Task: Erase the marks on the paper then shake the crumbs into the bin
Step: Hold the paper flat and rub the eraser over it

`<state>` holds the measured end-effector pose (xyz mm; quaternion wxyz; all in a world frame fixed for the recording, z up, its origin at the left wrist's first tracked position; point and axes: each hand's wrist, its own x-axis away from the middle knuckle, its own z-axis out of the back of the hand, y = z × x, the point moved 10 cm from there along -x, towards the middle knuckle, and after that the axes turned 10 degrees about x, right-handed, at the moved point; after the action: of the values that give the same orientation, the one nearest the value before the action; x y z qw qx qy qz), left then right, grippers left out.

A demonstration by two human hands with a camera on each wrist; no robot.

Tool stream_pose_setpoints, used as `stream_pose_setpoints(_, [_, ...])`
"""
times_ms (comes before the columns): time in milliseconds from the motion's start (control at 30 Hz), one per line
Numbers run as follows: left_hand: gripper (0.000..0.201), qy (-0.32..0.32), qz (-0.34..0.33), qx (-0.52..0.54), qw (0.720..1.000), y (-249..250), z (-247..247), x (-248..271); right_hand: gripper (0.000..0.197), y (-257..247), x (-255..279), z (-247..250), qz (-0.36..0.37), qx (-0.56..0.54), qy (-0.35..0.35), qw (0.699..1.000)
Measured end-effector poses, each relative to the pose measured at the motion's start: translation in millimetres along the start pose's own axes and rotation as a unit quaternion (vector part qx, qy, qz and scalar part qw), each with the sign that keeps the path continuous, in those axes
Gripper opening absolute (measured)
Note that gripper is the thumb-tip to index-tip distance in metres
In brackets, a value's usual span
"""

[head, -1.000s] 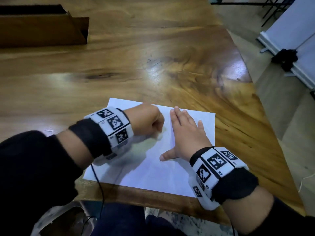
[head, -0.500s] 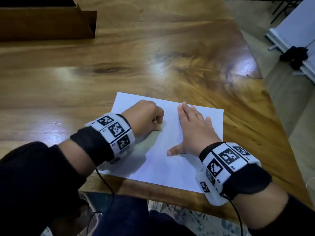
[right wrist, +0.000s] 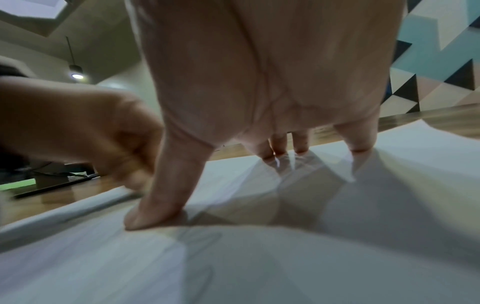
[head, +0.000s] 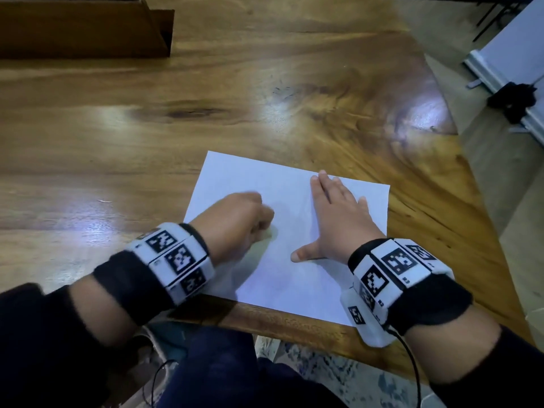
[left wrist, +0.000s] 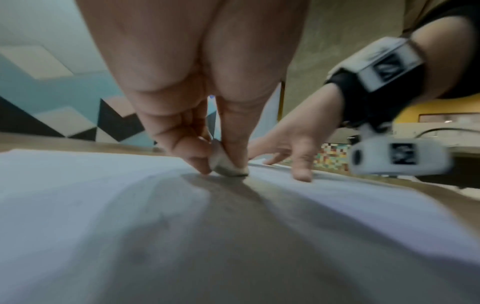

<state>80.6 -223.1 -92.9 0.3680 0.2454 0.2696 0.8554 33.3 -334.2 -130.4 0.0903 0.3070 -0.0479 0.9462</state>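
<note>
A white sheet of paper (head: 288, 272) lies at the near edge of the wooden table (head: 206, 119). My left hand (head: 235, 222) is curled and pinches a small white eraser (left wrist: 226, 164), whose lower edge touches the paper (left wrist: 78, 195). In the head view the eraser shows only as a pale blur by the knuckles. My right hand (head: 338, 219) lies flat on the right half of the sheet, fingers straight and thumb spread, pressing the paper (right wrist: 259, 257) down. Any marks on the paper are too faint to make out.
A brown cardboard box (head: 85, 28) stands at the far left of the table. The table's right edge slants toward the floor (head: 500, 178), where a white board and a black object (head: 513, 98) stand. My dark trousers (head: 223, 369) show below the near edge.
My left hand with the eraser has shifted slightly toward me and to the left on the paper, blurred with motion. The right hand stays pressed flat on the sheet.
</note>
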Motion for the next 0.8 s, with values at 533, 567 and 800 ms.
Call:
stream_pose_setpoints(533, [0.004, -0.140, 0.008, 0.000, 0.990, 0.1, -34.6, 35.3, 0.134, -1.7, -0.4, -0.3, 0.009, 0.002, -0.005, 1.000])
stream_pose_setpoints(567, [0.005, -0.150, 0.010, -0.005, 0.989, -0.6, -34.2, 33.4, 0.131, -3.2, 0.1, 0.2, 0.014, 0.003, -0.004, 1.000])
stream_pose_setpoints(800, [0.004, -0.009, 0.014, -0.019, 1.000, 1.1, -1.6, -2.4, 0.124, -4.8, 2.1, -0.1, 0.019, 0.024, -0.012, 0.999])
